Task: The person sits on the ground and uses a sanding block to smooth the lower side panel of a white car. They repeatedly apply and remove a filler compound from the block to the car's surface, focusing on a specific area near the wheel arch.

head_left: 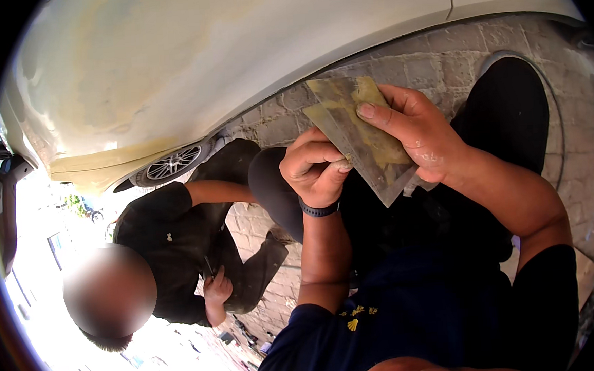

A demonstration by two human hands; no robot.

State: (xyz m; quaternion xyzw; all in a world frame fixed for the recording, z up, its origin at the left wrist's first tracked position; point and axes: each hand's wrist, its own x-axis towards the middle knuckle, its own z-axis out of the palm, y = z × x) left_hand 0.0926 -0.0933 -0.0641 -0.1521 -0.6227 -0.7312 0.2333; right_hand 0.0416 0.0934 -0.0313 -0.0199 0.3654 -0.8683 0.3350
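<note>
Overlapping smeared plates (369, 137), left hand (315, 169) and right hand (417, 132) pinching them, pale car (234, 46) alongside

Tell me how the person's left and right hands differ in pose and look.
Pose: the left hand has its fingers curled at the left edge of the thin plates, while the right hand grips them from the right, its thumb laid over the smeared face.
Wrist: a dark band circles the left hand's wrist; the right hand's wrist shows none.
Shared: both hands are ungloved and at the plates.
</note>
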